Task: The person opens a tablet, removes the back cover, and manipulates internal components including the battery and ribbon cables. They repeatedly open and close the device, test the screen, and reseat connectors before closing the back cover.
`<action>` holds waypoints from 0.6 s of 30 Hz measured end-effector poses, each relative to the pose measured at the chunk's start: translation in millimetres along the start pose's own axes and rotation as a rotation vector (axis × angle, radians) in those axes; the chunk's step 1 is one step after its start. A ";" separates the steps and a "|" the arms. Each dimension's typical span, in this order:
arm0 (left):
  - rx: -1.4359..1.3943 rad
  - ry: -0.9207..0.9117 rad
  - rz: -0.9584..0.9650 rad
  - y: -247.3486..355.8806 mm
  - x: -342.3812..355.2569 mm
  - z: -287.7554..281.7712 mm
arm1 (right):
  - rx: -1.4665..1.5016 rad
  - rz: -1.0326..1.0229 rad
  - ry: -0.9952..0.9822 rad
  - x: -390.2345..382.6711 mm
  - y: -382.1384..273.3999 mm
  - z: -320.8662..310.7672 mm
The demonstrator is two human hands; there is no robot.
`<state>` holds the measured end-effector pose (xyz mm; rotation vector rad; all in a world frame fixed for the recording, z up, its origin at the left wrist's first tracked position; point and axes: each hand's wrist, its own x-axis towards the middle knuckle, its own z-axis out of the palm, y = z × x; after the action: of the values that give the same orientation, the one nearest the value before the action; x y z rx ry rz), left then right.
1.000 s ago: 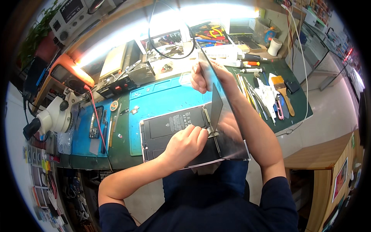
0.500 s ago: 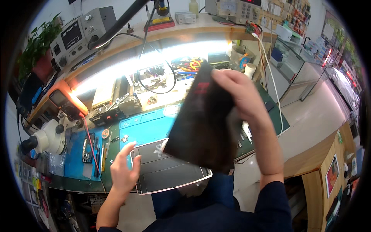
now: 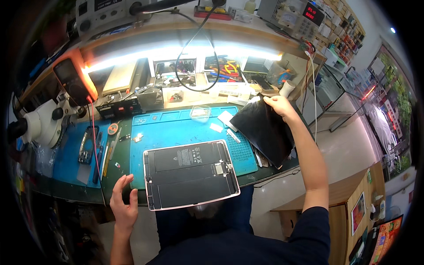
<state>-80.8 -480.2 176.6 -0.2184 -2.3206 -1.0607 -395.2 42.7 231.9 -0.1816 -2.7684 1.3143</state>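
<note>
My right hand (image 3: 282, 108) grips the top edge of a glossy black panel (image 3: 265, 130), which looks like a tablet screen. The panel leans tilted over the right side of the blue work mat (image 3: 172, 128); whether its lower edge touches the bench I cannot tell. An opened tablet (image 3: 190, 174) lies at the mat's front edge, its dark batteries and small circuit parts exposed inside a pale pinkish frame. Just left of the tablet, my left hand (image 3: 123, 203) is held with fingers apart, holding nothing and not touching it.
A clear small dish (image 3: 200, 113) and white scraps (image 3: 216, 127) lie on the mat. To the left are a phone frame (image 3: 88, 145), thin tools (image 3: 106, 159), a microscope (image 3: 39, 126) and an orange multimeter (image 3: 75, 81). A looped black cable (image 3: 177, 66) hangs over the bench.
My right hand has carried the black panel away from above the tablet, to the far right side of the mat. The tablet's inside is uncovered. My left hand has dropped slightly nearer and left.
</note>
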 end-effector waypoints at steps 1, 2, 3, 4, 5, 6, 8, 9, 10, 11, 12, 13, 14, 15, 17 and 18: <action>0.005 0.008 0.019 -1.1 -3.2 -2.2 | -0.008 0.004 -0.004 1.7 2.7 3.6; 0.005 0.019 0.025 -3.2 -8.8 -5.0 | -0.011 0.011 -0.007 1.7 4.9 7.6; 0.003 0.029 0.033 -5.7 -16.1 -7.6 | -0.015 0.020 -0.008 1.7 7.7 10.4; -0.001 0.037 0.042 -6.9 -20.9 -8.3 | -0.031 0.022 -0.006 2.3 10.7 12.3; 0.002 0.013 0.093 -6.4 -21.4 -7.6 | -0.047 0.025 -0.001 3.0 12.2 12.8; 0.004 -0.012 0.145 -4.3 -21.0 -7.3 | -0.064 0.029 0.006 2.5 14.9 12.5; -0.010 -0.075 0.201 2.3 -19.8 -5.0 | -0.157 -0.061 0.095 -1.2 18.9 16.1; 0.042 -0.130 0.273 10.3 -14.9 -2.7 | -0.207 -0.106 0.139 -3.6 19.9 17.0; 0.094 -0.185 0.347 21.4 -7.4 0.1 | -0.202 -0.136 0.129 -7.1 21.9 16.7; 0.145 -0.236 0.425 30.7 -2.2 6.0 | -0.160 -0.143 0.082 -7.2 25.2 12.1; 0.185 -0.318 0.446 37.6 -0.7 15.2 | -0.118 -0.147 0.037 -7.1 29.6 5.9; 0.194 -0.380 0.512 45.5 1.9 25.4 | -0.076 -0.150 -0.007 -7.7 34.8 -0.3; 0.137 -0.391 0.603 52.7 3.5 33.4 | 0.077 0.000 -0.107 -13.6 23.5 -8.6; 0.083 -0.397 0.695 58.4 4.9 41.5 | 0.109 0.055 -0.171 -19.6 8.3 -17.1; -0.156 -0.390 0.763 66.3 -4.0 59.0 | 0.181 0.104 -0.320 -27.7 -14.3 -41.2; -0.254 -0.420 0.748 74.3 -7.5 66.9 | 0.183 0.045 -0.325 -30.2 -22.3 -51.5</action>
<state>-76.0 -380.5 185.3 -1.3956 -2.1147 -0.9543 -361.0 64.1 281.3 -0.0192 -2.8877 1.7402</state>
